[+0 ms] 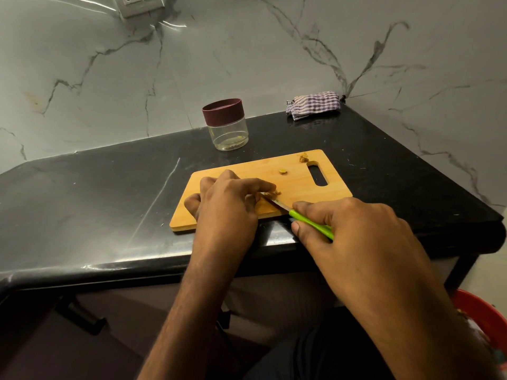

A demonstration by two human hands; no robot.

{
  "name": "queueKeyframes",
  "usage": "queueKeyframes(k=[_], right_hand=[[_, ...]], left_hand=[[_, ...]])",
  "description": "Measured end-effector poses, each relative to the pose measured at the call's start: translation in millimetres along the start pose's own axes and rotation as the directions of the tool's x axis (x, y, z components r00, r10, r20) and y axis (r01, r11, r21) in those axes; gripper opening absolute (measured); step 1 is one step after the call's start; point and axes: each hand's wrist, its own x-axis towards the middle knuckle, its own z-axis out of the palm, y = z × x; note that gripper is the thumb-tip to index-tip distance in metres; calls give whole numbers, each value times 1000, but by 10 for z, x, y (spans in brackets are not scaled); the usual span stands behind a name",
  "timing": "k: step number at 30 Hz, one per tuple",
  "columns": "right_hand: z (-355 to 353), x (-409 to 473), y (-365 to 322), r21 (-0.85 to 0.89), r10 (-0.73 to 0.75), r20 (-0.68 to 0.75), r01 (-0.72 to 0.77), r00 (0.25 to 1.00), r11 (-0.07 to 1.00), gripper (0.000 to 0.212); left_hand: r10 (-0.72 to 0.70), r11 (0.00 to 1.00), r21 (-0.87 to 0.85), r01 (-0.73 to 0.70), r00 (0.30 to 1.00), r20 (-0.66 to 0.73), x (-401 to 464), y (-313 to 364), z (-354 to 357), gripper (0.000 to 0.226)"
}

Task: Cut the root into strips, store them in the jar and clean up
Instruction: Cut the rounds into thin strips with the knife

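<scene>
- A person's left hand (225, 207) bends over a wooden cutting board (299, 185) on a black stone counter (96, 193); its fingertips pinch a small brownish piece of root (271, 193) against the board, near the board's middle.
- The right hand (354, 231) grasps the bright green handle of a small knife (304, 219), fingers and thumb curled round it; the short blade points up and left, its tip meeting the root just beside the left fingertips.
- Two loose pieces lie further back on the board, apart from the hands; a small yellow slice (283, 171) sits left of the board's oblong handle slot, and a brown scrap (303, 158) rests at the far edge just above that slot.
- A clear jar (229, 133) stands upright on the counter behind the board, close to its far edge but not touching it; a dark maroon lid (222, 111) is on top; a few small yellowish bits show at the jar's bottom.
- A checked purple-and-white cloth (314, 104) lies bunched in the far right corner of the counter, against the marble-patterned wall (247, 50), well apart from the board.
- A white wall socket (137, 4) shows at the top left of the wall; the rim of a red tub (482, 311) appears low at the right, below counter level.
</scene>
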Motion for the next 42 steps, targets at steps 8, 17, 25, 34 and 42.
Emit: queueKeyframes(k=[8, 17, 25, 34, 42], right_hand=[[-51, -39, -44, 37, -1, -74, 3, 997, 999, 38], [-49, -70, -79, 74, 2, -51, 2, 999, 997, 35], [-75, -79, -74, 91, -4, -38, 7, 999, 996, 35], [-54, -74, -62, 90, 5, -57, 0, 998, 996, 34], [-34, -70, -63, 106, 7, -55, -1, 998, 994, 33]], left_hand=[[-58, 986, -164, 32, 987, -153, -24, -64, 34, 31], [-68, 980, -196, 24, 972, -223, -48, -109, 69, 30], [-117, 965, -257, 59, 969, -218, -27, -113, 50, 32], [-166, 953, -284, 101, 963, -213, -25, -107, 37, 38], [-150, 957, -276, 86, 964, -219, -25, -107, 42, 38]])
